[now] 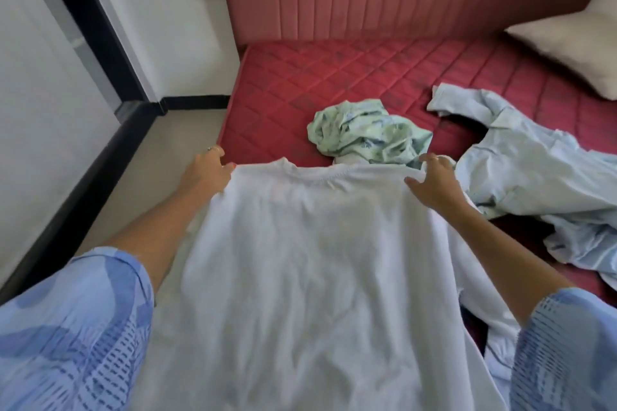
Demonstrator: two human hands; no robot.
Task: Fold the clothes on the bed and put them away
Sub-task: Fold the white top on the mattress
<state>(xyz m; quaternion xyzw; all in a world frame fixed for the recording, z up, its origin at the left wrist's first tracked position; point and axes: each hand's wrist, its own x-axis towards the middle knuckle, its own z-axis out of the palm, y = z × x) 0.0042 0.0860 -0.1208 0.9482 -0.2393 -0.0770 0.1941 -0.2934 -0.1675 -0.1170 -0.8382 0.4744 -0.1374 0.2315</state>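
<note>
Holding up a white shirt (300, 260) by its two shoulders was the step in hand, so the folding of this one had only just begun, by my guess. The big red bed (334, 77) was the largest thing, and there was one of it. The white shirt came next in size. It hung near the person, over the near left edge of the bed, with its collar at the far end. One pale blue shirt (534, 170) lay spread out on the right. One white pillow (574, 50) sat at the far right. One green patterned cloth (367, 137) lay in a heap just past the collar. So I counted three clothes in all.

The left hand (207, 170) pinched the left shoulder of the white shirt. The right hand (434, 180) gripped the right shoulder, fingers curled on the cloth.

Next, I think the shirt needed to be laid flat on the bed, and smoothed, before its sides could be folded in.
</note>
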